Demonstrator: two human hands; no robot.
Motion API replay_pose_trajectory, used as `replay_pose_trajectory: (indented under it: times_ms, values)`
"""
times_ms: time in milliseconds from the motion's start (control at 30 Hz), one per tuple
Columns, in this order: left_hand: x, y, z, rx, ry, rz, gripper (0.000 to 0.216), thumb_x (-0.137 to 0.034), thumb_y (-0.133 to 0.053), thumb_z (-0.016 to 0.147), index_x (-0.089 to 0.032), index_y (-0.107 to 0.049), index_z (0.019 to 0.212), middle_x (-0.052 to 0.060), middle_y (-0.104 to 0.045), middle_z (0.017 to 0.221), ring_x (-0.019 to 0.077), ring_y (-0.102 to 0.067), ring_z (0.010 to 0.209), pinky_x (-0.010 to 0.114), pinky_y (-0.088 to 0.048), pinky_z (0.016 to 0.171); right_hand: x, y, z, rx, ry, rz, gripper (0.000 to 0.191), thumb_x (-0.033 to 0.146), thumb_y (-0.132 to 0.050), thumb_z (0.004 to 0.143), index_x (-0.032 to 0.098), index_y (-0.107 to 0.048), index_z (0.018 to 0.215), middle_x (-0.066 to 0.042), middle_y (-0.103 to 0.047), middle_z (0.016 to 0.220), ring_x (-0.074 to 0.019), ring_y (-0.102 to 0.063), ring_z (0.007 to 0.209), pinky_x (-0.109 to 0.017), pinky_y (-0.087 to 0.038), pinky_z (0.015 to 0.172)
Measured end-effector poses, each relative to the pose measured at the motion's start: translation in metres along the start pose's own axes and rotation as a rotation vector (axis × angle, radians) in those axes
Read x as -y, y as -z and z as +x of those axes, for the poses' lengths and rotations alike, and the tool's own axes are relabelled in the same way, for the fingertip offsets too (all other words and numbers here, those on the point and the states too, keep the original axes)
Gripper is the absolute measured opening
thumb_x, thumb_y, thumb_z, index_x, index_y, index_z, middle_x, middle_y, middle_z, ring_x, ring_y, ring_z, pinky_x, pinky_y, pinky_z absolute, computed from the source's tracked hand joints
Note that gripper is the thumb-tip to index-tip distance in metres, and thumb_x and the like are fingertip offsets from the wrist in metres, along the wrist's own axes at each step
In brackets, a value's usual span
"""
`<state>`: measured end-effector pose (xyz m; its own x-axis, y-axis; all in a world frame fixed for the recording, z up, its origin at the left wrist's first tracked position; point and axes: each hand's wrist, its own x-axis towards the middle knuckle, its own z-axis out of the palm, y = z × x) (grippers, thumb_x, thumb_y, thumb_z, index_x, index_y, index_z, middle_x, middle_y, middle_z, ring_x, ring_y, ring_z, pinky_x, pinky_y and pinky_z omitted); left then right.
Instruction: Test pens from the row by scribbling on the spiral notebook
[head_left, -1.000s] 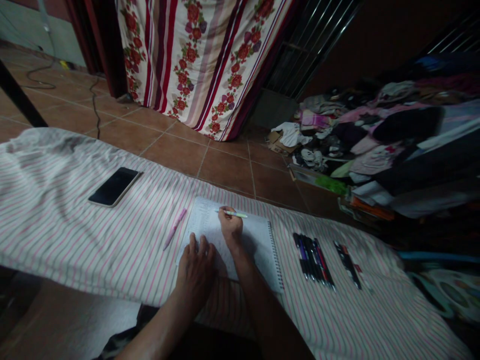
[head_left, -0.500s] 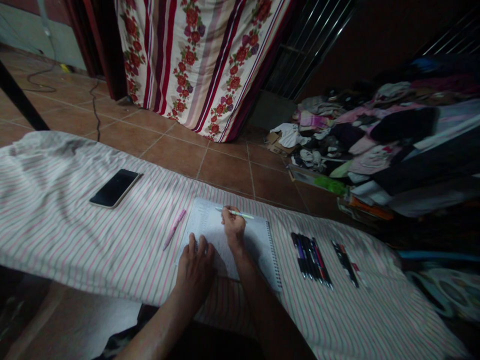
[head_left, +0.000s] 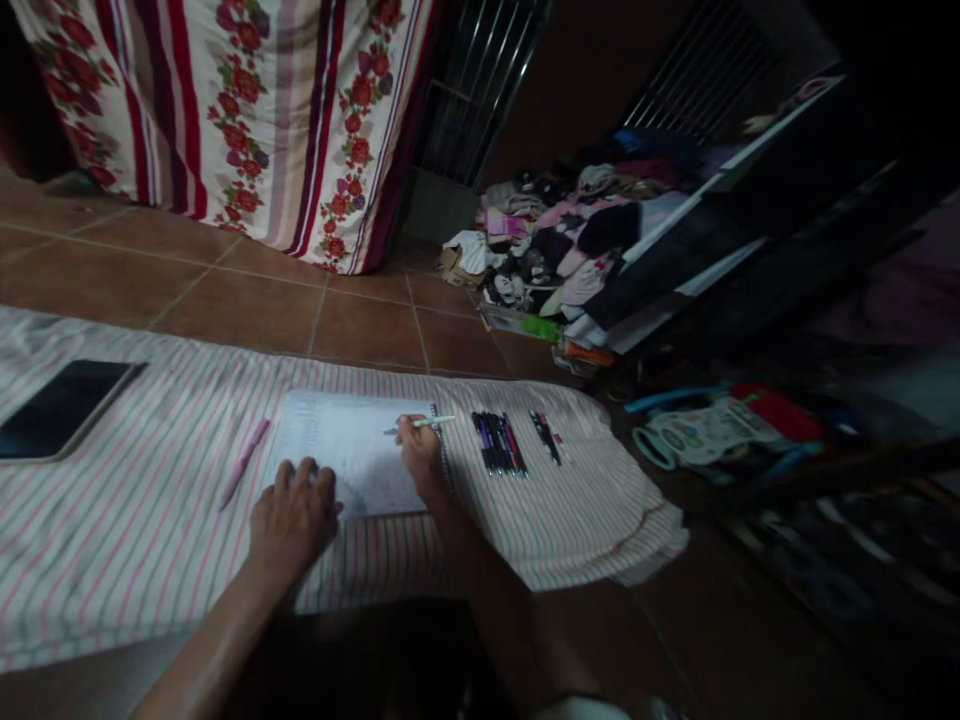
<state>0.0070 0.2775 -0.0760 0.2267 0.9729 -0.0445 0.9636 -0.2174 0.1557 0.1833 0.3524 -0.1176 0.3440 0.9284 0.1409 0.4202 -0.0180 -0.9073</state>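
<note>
- Resting the left hand (head_left: pixel 292 515) on the lower left of the page, fingers spread, its grip released and holding nothing.
- Clenching a pale green pen (head_left: pixel 420 423) in the right hand (head_left: pixel 421 460), that grip closed round the barrel with the tip pointing left over the page; whether the tip touches the paper is too small to tell.
- Under both hands lies a spiral-bound notebook (head_left: pixel 349 450), its wire binding along the right edge and faint rows of small marks on the page.
- Beneath the notebook, a pink-and-green striped cloth (head_left: pixel 112 520) spreads across the near part of the scene.
- Just left of the notebook, a pink pen (head_left: pixel 244 465) lies slanted on the cloth; farther left, a black phone (head_left: pixel 64 408) sits at the edge of view.
- Right of the notebook, a row of dark pens (head_left: pixel 495 443) lies side by side, with a smaller bunch of pens (head_left: pixel 546 437) just beyond it.
- Past the cloth stretch brown floor tiles (head_left: pixel 240 310), and off to the right sits a colourful plastic toy (head_left: pixel 705 430).
- Farthest away are a heap of clothes (head_left: pixel 577 230) on the right, a floral striped curtain (head_left: pixel 247 110) on the left, and a metal grille (head_left: pixel 480 90) between them.
</note>
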Motion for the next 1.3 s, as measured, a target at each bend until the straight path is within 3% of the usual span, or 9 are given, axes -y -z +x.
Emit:
replay_pose_trajectory:
  times_ms: [133,267,433,600,900,1100,1300]
  values:
    - [-0.001,-0.002,-0.001,-0.011,0.02,0.017,0.028,-0.028,-0.045,0.084,-0.016,-0.058,0.105,0.013,-0.051,0.12,0.0298,-0.04,0.116,0.037,-0.045,0.08,-0.007,0.046,-0.006,-0.002,-0.032,-0.044,0.035,0.046,-0.035,0.081,0.016,-0.054,0.08,0.0,-0.06,0.056,-0.0097,-0.047,0.039,-0.02,-0.037,0.039]
    - [-0.002,-0.004,0.0,-0.014,0.022,0.043,0.031,-0.029,-0.042,0.084,-0.015,-0.057,0.109,0.013,-0.046,0.126,0.0297,-0.037,0.119,0.036,-0.045,0.081,-0.023,0.106,-0.004,-0.093,-0.069,-0.2,0.035,0.046,-0.036,0.081,0.016,-0.052,0.089,-0.001,-0.06,0.06,-0.0127,-0.053,0.045,-0.023,-0.041,0.044]
    - [-0.002,-0.01,0.003,-0.053,0.007,0.058,0.034,-0.029,-0.038,0.086,-0.016,-0.054,0.113,0.013,-0.046,0.128,0.0262,-0.039,0.119,0.035,-0.046,0.081,-0.046,0.191,0.009,-0.246,-0.17,-0.555,0.039,0.042,-0.041,0.081,0.013,-0.049,0.105,-0.011,-0.064,0.084,-0.0223,-0.061,0.08,-0.031,-0.043,0.068]
    - [-0.004,-0.018,0.007,-0.158,-0.008,0.062,0.034,-0.029,-0.036,0.087,-0.016,-0.056,0.112,0.013,-0.049,0.127,0.0255,-0.045,0.115,0.034,-0.047,0.08,-0.067,0.247,0.024,-0.198,-0.33,-0.88,0.037,0.032,-0.039,0.085,0.006,-0.049,0.109,-0.021,-0.063,0.095,-0.028,-0.059,0.094,-0.035,-0.039,0.077]
    - [-0.014,-0.019,0.013,-0.285,-0.051,0.013,0.035,-0.03,-0.035,0.086,-0.014,-0.062,0.102,0.013,-0.057,0.118,0.0265,-0.054,0.105,0.036,-0.047,0.082,-0.082,0.279,0.065,-0.041,-0.372,-1.169,0.042,0.034,-0.047,0.083,0.01,-0.05,0.117,-0.018,-0.065,0.099,-0.0264,-0.06,0.096,-0.03,-0.041,0.074]
    - [-0.015,-0.022,0.014,-0.285,-0.036,-0.074,0.037,-0.03,-0.034,0.084,-0.014,-0.062,0.101,0.014,-0.057,0.119,0.0284,-0.055,0.103,0.039,-0.048,0.079,-0.093,0.282,0.084,-0.037,-0.355,-1.219,0.039,0.036,-0.043,0.084,0.015,-0.055,0.114,-0.015,-0.066,0.099,-0.024,-0.061,0.091,-0.029,-0.042,0.069]
    - [-0.018,-0.021,0.014,-0.234,-0.011,-0.071,0.035,-0.03,-0.034,0.084,-0.017,-0.061,0.102,0.013,-0.055,0.121,0.0283,-0.055,0.103,0.038,-0.047,0.08,-0.109,0.276,0.082,-0.012,-0.285,-1.224,0.032,0.026,-0.044,0.083,0.018,-0.059,0.11,-0.012,-0.065,0.097,-0.0203,-0.061,0.089,-0.025,-0.041,0.068]
